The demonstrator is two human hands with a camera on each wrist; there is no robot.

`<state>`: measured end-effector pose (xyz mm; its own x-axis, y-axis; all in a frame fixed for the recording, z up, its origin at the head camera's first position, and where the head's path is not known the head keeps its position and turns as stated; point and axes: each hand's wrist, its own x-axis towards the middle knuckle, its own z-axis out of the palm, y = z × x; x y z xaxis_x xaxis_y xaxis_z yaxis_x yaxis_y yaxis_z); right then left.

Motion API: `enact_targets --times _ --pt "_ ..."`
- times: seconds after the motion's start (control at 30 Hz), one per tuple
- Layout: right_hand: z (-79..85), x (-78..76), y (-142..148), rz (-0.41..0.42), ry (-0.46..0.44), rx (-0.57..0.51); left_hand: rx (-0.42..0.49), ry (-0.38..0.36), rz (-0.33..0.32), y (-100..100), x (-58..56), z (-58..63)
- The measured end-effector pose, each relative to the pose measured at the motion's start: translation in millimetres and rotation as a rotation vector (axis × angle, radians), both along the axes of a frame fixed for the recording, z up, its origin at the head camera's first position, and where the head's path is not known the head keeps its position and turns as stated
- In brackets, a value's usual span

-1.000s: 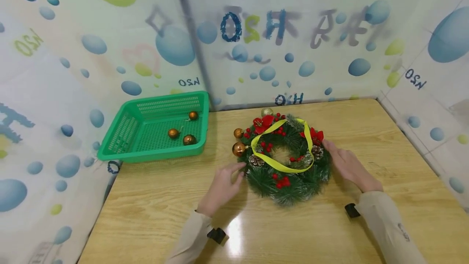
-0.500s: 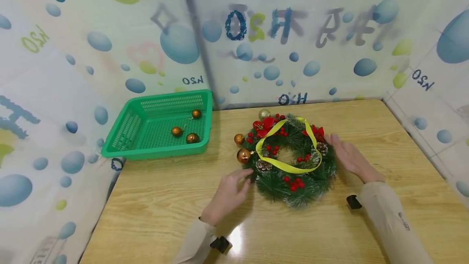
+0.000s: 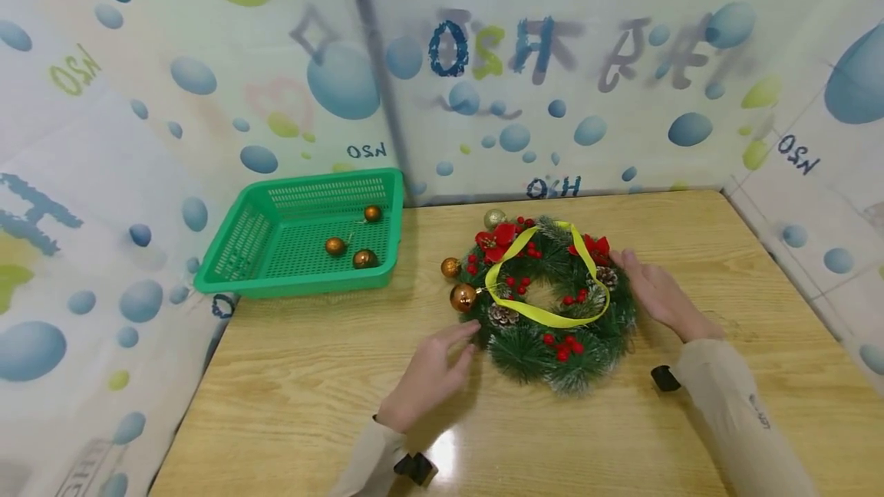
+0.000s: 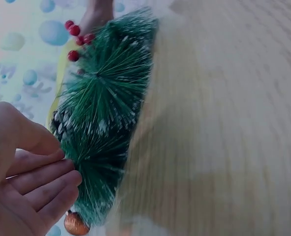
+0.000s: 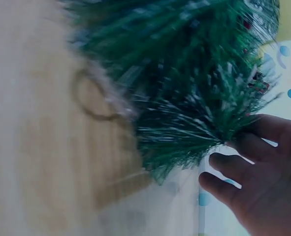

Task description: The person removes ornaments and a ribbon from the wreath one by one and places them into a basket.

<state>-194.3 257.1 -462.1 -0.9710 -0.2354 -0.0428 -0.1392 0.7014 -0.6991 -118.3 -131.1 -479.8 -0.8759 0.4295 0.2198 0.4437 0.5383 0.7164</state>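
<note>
A green wreath (image 3: 521, 351) lies flat on the wooden table, with red flowers, berries and pine cones on it. Across its top rests a yellow ribbon (image 3: 545, 318) in a loop. Along its left and far rim sit a shiny copper ball (image 3: 463, 297), a smaller orange ball (image 3: 450, 268) and a pale gold ball (image 3: 494, 218). My left hand (image 3: 430, 376) touches the wreath's near left edge, fingers loosely bent and thumb apart. On the opposite side my right hand (image 3: 661, 294) rests against the outer needles (image 5: 184, 132) with nearly straight fingers.
A green plastic basket (image 3: 297, 282) stands at the table's back left with 3 copper-brown balls in it, one of them a ball (image 3: 364, 258) near the front wall. Patterned sheets (image 3: 511, 98) rise behind and beside the table (image 3: 311, 382).
The wreath has turned a little counterclockwise: its copper ball has come nearer and the front berries have shifted right. Both hands stay at its edges. The head view has shifted slightly.
</note>
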Motion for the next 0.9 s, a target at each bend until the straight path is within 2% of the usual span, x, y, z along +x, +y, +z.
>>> enact_targets --times 0.17,0.4,0.5,0.6,0.8,0.9 --pt "-1.1 12.2 2 0.003 0.010 -0.039 0.056 -0.025 0.057 -17 -9.5 -2.6" --pt "1.6 45.9 6 -0.047 -0.002 -0.043 0.132 -0.151 0.189 -38 -40.5 -1.2" --pt "0.4 61.4 1 -0.050 0.003 -0.054 0.151 -0.183 0.180 -35 -52.3 1.6" --pt "-1.1 72.4 -5 -0.055 0.013 -0.060 0.160 -0.203 0.164 -31 -59.2 1.0" --pt "-3.4 84.3 -9 -0.092 0.041 -0.053 0.185 -0.293 0.143 -19 -64.4 -5.1" --pt "-3.9 83.8 -11 -0.107 0.051 -0.043 0.180 -0.292 0.134 -17 -65.6 -6.4"
